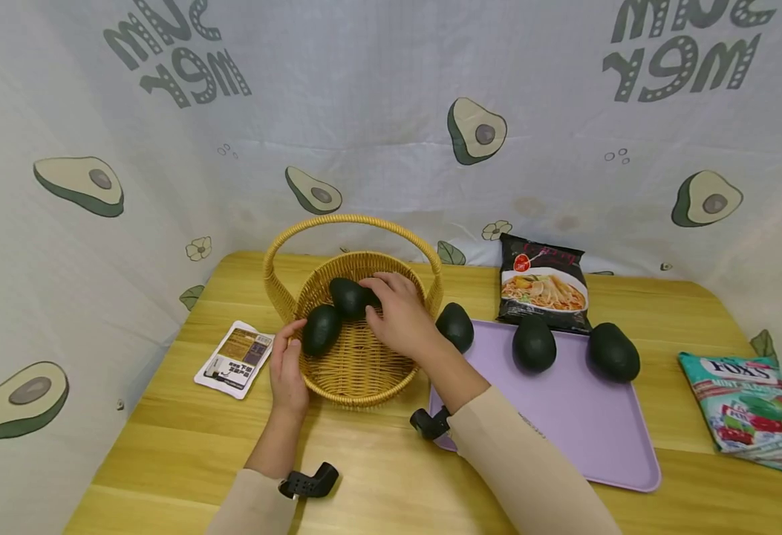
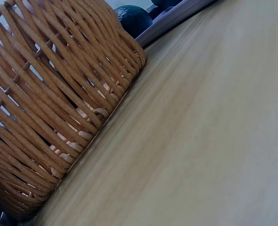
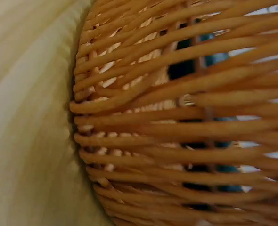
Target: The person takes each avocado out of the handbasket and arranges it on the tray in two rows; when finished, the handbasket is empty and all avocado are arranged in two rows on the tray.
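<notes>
A yellow woven basket (image 1: 357, 390) with a tall handle stands on the table. Inside it, one dark green avocado (image 1: 321, 331) lies against the left wall. Just behind that one is another avocado (image 1: 348, 298), whose right end my right hand (image 1: 400, 316) holds between thumb and fingers, reaching in over the rim. My left hand (image 1: 289, 375) grips the basket's left rim, fingertips close beside the first avocado. Both wrist views look at the basket's woven side (image 2: 68, 89) from outside, with dark green shapes (image 3: 209, 160) showing through the gaps in the right one.
Right of the basket lies a lilac tray (image 1: 591, 438), with three avocados (image 1: 534, 344) along its far side. Behind it leans a black noodle packet (image 1: 543, 286). A mint candy bag (image 1: 748, 409) lies far right, a small white pouch (image 1: 235, 360) left. A printed curtain (image 1: 377, 111) hangs behind.
</notes>
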